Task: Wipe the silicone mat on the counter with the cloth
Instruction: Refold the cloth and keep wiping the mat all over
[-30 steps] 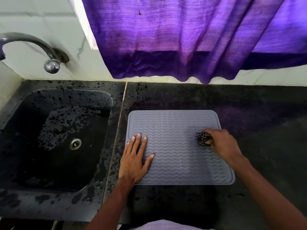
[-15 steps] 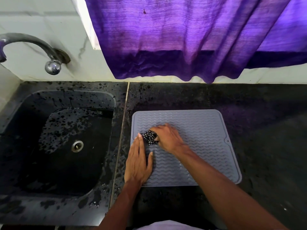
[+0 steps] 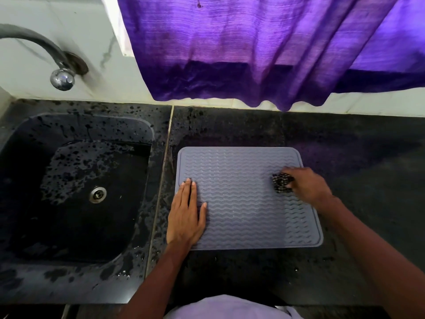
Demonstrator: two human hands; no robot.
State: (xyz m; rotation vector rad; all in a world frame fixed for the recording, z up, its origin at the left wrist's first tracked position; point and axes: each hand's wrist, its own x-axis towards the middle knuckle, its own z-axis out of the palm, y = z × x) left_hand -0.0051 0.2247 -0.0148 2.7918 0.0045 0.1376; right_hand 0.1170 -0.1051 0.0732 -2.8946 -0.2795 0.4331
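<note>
A grey silicone mat (image 3: 241, 199) with a wavy ribbed pattern lies flat on the dark counter (image 3: 345, 157), just right of the sink. My left hand (image 3: 186, 215) rests flat on the mat's left edge, fingers straight and together. My right hand (image 3: 305, 187) is over the mat's right side and grips a small bunched cloth (image 3: 281, 183), black with white speckles, pressed against the mat. Most of the cloth is hidden inside my fingers.
A black sink (image 3: 76, 187) with a metal drain (image 3: 98, 194) sits at the left, its rim wet and spotted. A metal tap (image 3: 62, 77) curves out from the white wall. A purple curtain (image 3: 264, 54) hangs above the counter's back edge.
My right hand swept the cloth from the mat's right side across to the left next to my left hand, then back to the right side. My left hand stayed pressed on the left edge.
</note>
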